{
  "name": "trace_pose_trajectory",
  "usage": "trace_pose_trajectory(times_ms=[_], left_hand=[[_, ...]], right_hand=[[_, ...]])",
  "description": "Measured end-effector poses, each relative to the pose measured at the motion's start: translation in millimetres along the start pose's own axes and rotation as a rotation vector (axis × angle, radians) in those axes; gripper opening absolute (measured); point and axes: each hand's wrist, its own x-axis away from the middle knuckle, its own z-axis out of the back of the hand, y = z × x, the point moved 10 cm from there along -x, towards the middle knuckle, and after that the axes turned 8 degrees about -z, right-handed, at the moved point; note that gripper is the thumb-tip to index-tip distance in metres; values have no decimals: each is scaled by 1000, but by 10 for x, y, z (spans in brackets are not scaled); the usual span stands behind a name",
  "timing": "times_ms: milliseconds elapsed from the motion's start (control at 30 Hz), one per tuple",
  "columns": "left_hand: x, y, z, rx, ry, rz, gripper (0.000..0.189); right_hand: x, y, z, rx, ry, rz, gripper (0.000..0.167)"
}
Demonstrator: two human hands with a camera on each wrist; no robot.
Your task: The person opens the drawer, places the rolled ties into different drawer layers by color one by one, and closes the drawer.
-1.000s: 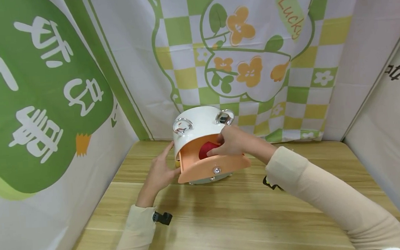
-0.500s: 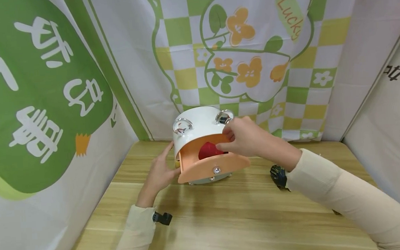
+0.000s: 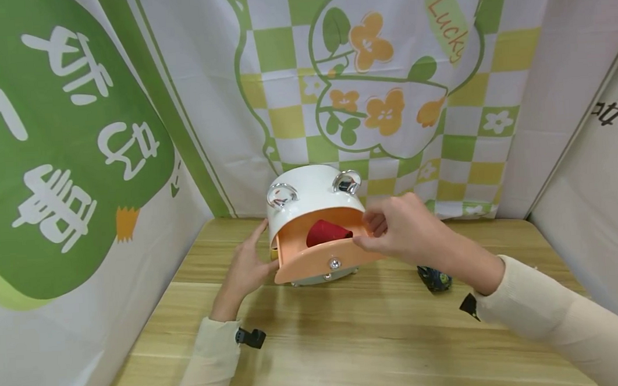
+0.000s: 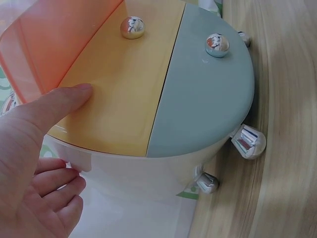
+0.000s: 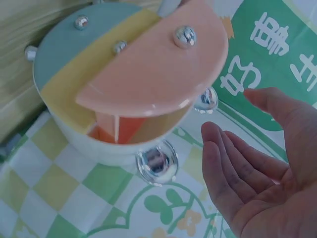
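A small white rounded drawer box with silver ring-shaped pieces on top stands on the table. Its peach top drawer is pulled out, and inside lies a red rounded object with a dark end. My left hand steadies the box from the left; the left wrist view has its thumb against the yellow drawer front, with relaxed fingers beside the box wall. My right hand hovers by the drawer's right end, fingers loosely bent around nothing. The right wrist view finds it apart from the box.
A dark crumpled item with green marks lies on the wooden table, right of the box. Behind hangs a green checkered cloth. Printed cloth walls close both sides. The grey-green bottom drawer front is closed.
My right hand has withdrawn from inside the peach drawer toward the right, leaving the red object there. The dark item on the table has come into view. My left hand stays put.
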Motion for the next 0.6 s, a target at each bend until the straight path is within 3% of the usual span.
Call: trace_pose_trajectory(times_ms=[233,467,600], left_hand=[[9,-12,-14,14,-7,0,103],[15,-10,-8,23,-4,-1,102],[11,-7,4,4,8,-13,102]], right_hand=[[192,99,-212,-122,71,31,23],[330,220,-550,-263,86,3,19],[365,267,-700,-307,133,-7,19]])
